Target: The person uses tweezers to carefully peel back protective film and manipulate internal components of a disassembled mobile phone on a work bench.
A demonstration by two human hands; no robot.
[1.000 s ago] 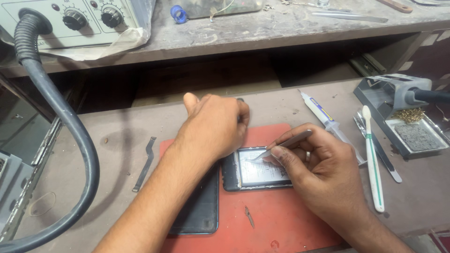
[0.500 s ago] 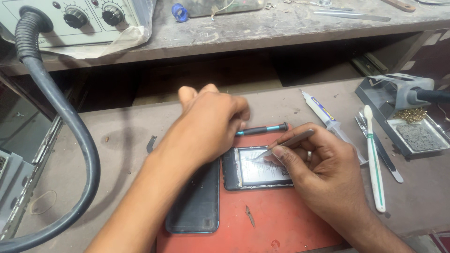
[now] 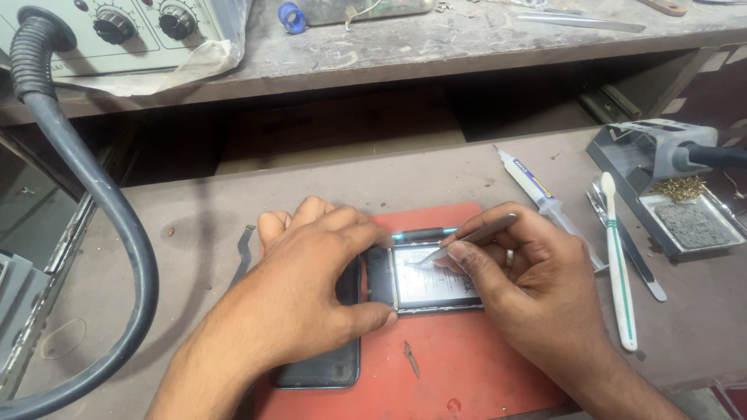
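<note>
left hand [image 3: 315, 276]: palm down, fingers curled, thumb pressed inward | right hand [image 3: 525, 284]: fingers pinched, wrist bent

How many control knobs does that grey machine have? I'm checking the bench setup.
2 show: one knob and another knob beside it, on the machine at top left; more may lie out of frame.

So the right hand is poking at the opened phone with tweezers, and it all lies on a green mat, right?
Not quite: the mat is red, not green, as the head view shows. The rest holds: the right hand holds the tweezers, tip on the opened phone, which lies on that mat while the left hand steadies it.
</note>
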